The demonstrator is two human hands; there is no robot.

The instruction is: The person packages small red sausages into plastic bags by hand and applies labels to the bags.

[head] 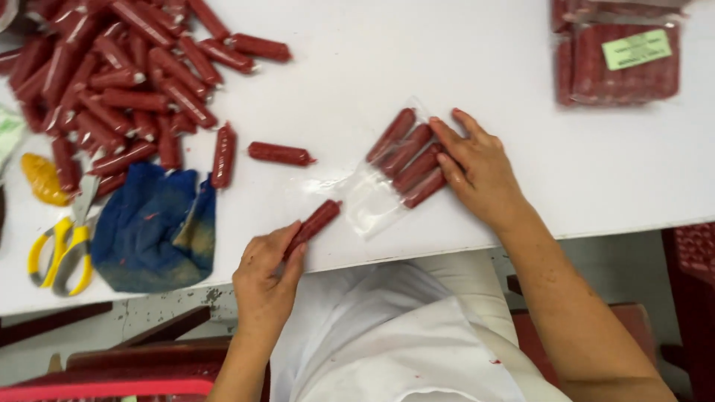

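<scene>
Sausages were the whole business at that white tabletop point(447, 45), seen from the head camera. The left hand point(267, 277) had its grip closed round one short red sausage point(314, 222), pinched by its near end, the far end aimed at the mouth of a clear plastic bag point(372, 197) close to the front edge. The right hand point(477, 167) lay flat and open, holding nothing, its fingers pressing down the bag where four packed sausages point(408, 158) sat side by side. Each stick looked light and firm, smooth-skinned and perhaps a little slick, best taken round the middle or the end; the bag looked thin and limp, likely to slide unless pinned. A loose sausage point(280, 154) lay just beyond, a big heap of sausages point(112, 82) at far left, with a blue cloth point(153, 227) and yellow scissors point(61, 249) beside it. Sealed packs point(618, 63) sat at far right. Bare room lay between.
</scene>
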